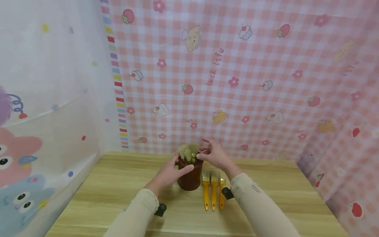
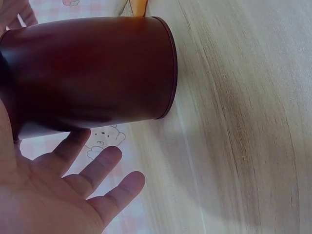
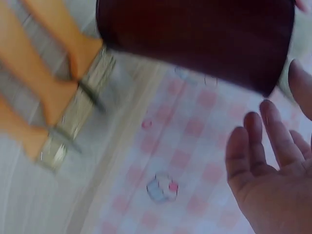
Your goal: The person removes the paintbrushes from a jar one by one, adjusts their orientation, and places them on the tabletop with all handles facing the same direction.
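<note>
Pink checked cloth (image 1: 260,59) hangs behind a wooden table (image 1: 183,215). Upright between the hands is a dark red cup (image 1: 189,181), holding bristle-up brushes (image 1: 186,154), their handles hidden. The left hand (image 1: 171,171) grips its rim from the left, forefinger partly hidden. The right hand (image 1: 215,154), fingers apart, is at the right of the rim; thumb contact is hard to tell. Beside the cup lie three loose brushes (image 1: 214,194), bristles blurred.

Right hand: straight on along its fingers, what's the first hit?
For the right hand, likely the pale paintbrush bristles sticking out of the dark red cup. Depth is unclear; it might pass behind them to the pink checked cloth.
</note>
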`<state>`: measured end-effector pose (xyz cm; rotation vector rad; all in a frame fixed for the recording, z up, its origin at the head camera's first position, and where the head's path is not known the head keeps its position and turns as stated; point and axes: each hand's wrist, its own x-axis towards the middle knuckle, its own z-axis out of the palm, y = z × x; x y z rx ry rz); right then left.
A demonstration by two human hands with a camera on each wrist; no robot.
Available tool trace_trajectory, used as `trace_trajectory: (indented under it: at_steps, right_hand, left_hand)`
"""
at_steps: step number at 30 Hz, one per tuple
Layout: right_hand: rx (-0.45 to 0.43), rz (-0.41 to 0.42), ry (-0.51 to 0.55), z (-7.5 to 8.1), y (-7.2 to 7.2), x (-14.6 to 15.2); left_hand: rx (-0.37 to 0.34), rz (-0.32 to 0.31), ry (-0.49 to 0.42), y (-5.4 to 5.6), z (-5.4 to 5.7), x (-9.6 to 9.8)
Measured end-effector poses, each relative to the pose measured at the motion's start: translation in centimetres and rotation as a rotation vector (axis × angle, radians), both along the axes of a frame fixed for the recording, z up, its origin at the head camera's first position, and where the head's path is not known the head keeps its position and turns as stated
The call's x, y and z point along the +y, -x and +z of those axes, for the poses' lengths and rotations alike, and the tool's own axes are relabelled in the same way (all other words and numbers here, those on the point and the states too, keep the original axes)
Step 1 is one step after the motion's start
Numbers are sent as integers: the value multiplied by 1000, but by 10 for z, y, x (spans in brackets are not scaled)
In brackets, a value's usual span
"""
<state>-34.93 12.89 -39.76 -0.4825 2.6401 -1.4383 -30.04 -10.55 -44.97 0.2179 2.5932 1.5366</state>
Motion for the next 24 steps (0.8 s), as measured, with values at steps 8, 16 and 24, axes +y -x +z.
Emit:
trace_trajectory:
  at_steps: [8, 16, 24]
  right_hand:
    - [122, -123, -51, -15, -3, -24]
    - [321, -135, -286, -11, -9, -41]
    - [216, -177, 109, 11, -4, -26]
  left_hand:
    - [-2, -14, 7, -2, 0, 5]
    - [3, -7, 8, -1, 2, 3]
    - [22, 1, 14, 3, -2, -2]
